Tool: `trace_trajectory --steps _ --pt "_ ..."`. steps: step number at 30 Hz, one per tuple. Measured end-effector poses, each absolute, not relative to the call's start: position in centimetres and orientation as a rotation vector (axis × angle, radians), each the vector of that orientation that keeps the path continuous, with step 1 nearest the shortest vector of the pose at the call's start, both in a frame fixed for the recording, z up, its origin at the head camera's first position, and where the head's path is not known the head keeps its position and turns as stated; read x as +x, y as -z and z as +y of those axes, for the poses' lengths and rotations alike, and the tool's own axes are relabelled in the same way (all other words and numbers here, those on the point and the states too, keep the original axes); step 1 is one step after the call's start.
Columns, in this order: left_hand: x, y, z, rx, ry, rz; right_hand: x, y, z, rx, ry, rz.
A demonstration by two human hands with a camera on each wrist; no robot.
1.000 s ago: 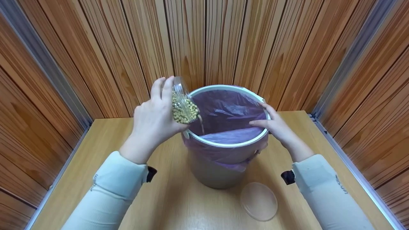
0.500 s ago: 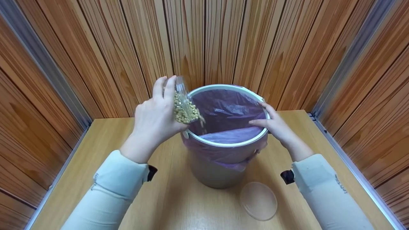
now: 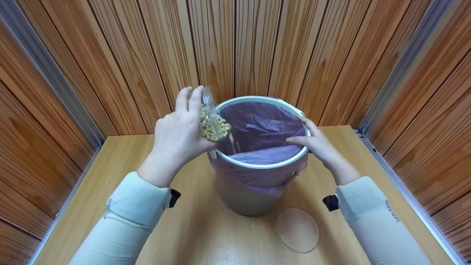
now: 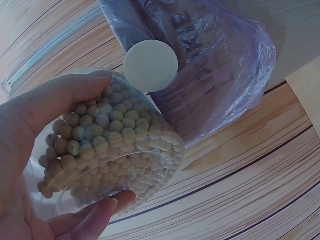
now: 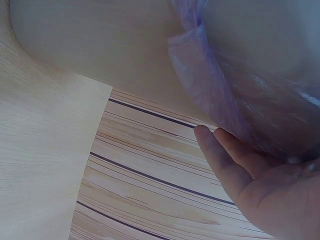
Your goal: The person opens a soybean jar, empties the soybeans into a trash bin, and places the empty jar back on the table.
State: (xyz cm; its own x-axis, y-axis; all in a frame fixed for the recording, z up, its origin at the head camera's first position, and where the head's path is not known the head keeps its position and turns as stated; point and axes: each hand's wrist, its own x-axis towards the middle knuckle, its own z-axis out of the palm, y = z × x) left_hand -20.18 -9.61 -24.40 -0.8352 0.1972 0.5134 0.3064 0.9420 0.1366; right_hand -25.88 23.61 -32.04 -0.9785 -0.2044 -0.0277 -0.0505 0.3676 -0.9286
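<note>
while the left hand [image 3: 176, 134] grips a clear jar [image 3: 208, 100], thumb on one side and fingers on the other, the jar tips over the left edge of a big bin [image 3: 239, 200]. lots of round, pale yellow beans [image 3: 214, 129] fill the low side of the jar, and some drop in a blurry line into the bin. a thin purple bag [image 3: 257, 119] lines the bin and hangs outside, below its white rim [image 3: 259, 166]. across from the jar, the right hand [image 3: 322, 145] pinches the rim, thumb inside and fingers outside. the bin stands upright on a wooden bench [image 3: 176, 235]. near its foot, a round, see-through disc [image 3: 297, 230] lies flat. both arms wear pale sleeves [image 3: 121, 221] with folded cuffs.
</note>
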Motion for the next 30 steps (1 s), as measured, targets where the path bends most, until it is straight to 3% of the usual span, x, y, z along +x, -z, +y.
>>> trace_trajectory --steps 30 --pt "-20.20 23.92 -9.05 -0.368 0.248 -2.636 -25.85 31.96 23.54 -0.232 1.690 2.467"
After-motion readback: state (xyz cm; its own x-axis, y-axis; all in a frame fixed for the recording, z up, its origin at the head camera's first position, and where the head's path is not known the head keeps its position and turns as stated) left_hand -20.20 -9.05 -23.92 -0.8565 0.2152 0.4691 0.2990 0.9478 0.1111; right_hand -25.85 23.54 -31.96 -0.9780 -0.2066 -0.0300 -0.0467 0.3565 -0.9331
